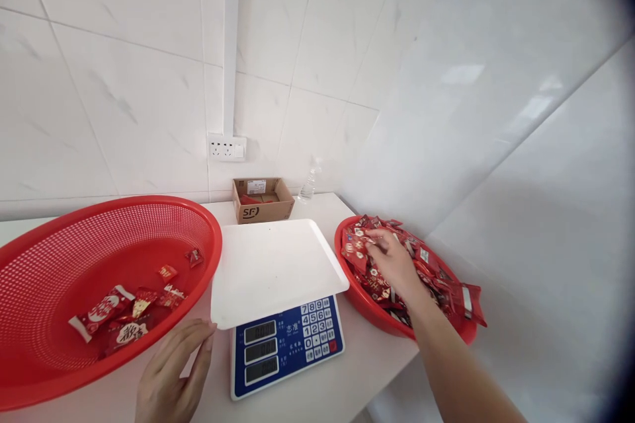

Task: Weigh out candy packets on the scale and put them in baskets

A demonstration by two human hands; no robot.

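A red packet lies at the near-left part of the heap in the right basket, and the right hand is at its edge. That forearm slants in from the lower right, palm down, thumb and forefinger reaching left; their tips touch the packet, but I cannot tell whether they are clamped on it. The packets around it overlap too much to count.

The left hand rises from the bottom edge, back up, holding nothing; thumb and fingers stand apart, fingertips just beside the corner of the tray. This one white tray sits on one scale with three displays.

Left of it, a second, larger basket holds about six packets, some overlapping. Behind the tray stand one box and one clear bottle; above, one socket plate is on the wall.
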